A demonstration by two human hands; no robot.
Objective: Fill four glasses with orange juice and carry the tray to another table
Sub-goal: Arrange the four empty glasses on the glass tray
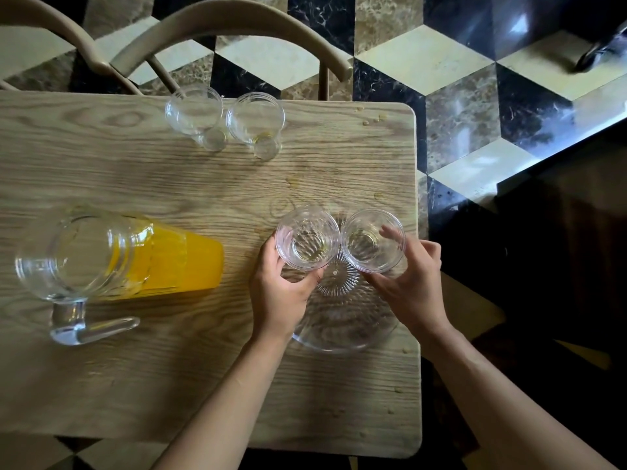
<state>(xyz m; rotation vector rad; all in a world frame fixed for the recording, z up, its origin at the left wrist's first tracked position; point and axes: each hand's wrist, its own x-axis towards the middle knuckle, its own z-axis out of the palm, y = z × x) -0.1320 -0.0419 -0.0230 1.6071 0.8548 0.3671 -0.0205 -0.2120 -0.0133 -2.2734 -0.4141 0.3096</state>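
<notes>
Wooden table (169,184) seen from above. Pitcher (115,256) placed on table's left part, handle toward near edge. Two glasses at far edge, side by side: far-left glass (194,111), far-right glass (255,118), just apart. Glass tray (342,300) set near table's right edge. Two more glasses over tray's far part, rims touching: left one (307,241) gripped by left hand (283,286), right one (372,240) by right hand (410,283). Chairs (234,25) behind table's far edge.
</notes>
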